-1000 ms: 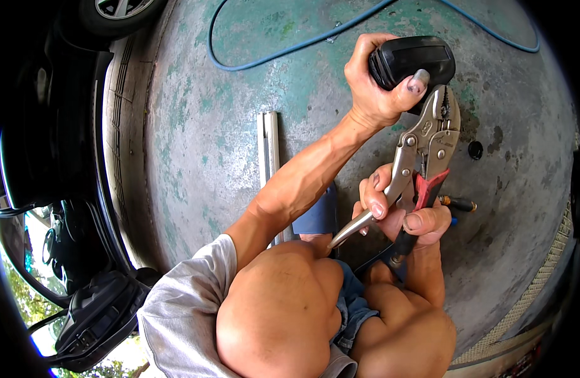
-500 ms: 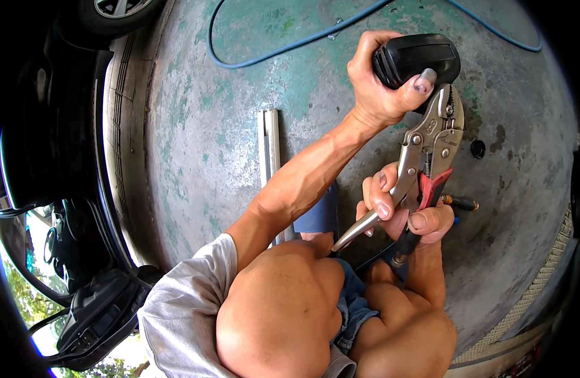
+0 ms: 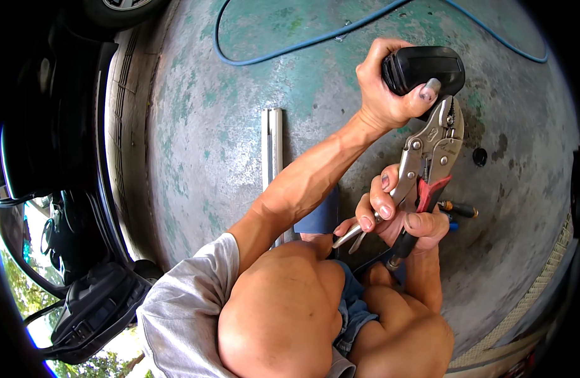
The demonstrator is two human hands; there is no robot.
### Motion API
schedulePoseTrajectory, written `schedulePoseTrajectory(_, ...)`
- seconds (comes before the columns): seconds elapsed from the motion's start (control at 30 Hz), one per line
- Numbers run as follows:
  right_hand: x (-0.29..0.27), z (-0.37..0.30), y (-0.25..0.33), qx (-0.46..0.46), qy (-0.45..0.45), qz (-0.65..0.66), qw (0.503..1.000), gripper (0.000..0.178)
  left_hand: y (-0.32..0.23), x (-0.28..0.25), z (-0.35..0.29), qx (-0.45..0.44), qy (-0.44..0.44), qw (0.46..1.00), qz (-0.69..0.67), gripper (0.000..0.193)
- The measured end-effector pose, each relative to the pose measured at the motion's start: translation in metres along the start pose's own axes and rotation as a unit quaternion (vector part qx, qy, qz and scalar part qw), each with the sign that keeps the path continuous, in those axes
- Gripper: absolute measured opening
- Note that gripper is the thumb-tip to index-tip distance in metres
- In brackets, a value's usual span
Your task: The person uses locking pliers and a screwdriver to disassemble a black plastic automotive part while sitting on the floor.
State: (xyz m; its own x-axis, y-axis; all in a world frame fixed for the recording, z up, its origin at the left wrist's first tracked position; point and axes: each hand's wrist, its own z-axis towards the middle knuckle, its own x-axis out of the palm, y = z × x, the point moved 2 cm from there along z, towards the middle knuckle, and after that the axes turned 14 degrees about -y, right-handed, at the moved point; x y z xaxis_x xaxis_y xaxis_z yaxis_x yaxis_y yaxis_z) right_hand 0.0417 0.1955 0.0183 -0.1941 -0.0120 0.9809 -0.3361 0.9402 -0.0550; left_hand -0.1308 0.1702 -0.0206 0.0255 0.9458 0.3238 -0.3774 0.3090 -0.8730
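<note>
Out in front, my left hand (image 3: 384, 97) is wrapped around a rounded black casing (image 3: 426, 68), its thumb pressing on the near side. My right hand (image 3: 400, 217) grips a pair of locking pliers (image 3: 442, 150), with fingers curled over the silver handle and the thumb against the other, dark-ended handle. A red part sits between the pliers' handles. The toothed jaws point up at the casing's underside; I cannot tell whether they clamp anything there, since that spot is partly hidden.
A screwdriver (image 3: 461, 208) with a black and orange handle lies beyond my right hand. Farther off are a small round black cap (image 3: 479, 157), a metal rail (image 3: 272, 145) and a blue hose (image 3: 290, 51). On the left stand a black car (image 3: 63, 120) and a black bag (image 3: 91, 309).
Both hands, with the casing and pliers, sit slightly lower and farther right in the picture. My right fingers have shifted on the silver handle, and a thin lever beside it now shows.
</note>
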Motion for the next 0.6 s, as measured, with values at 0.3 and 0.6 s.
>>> schedulePoseTrajectory(0.3, 0.0036, -0.0003, -0.0058, -0.026, -0.055, -0.044, 0.997, 0.046, 0.0024, -0.0096, 0.0025, 0.065, -0.015, 0.997, 0.028, 0.057)
schedulePoseTrajectory(0.6, 0.0089, -0.0044, -0.0012, -0.041, -0.113, -0.086, 0.989, 0.045, 0.0046, -0.0048, -0.0019, 0.017, -0.029, 0.999, 0.012, 0.054)
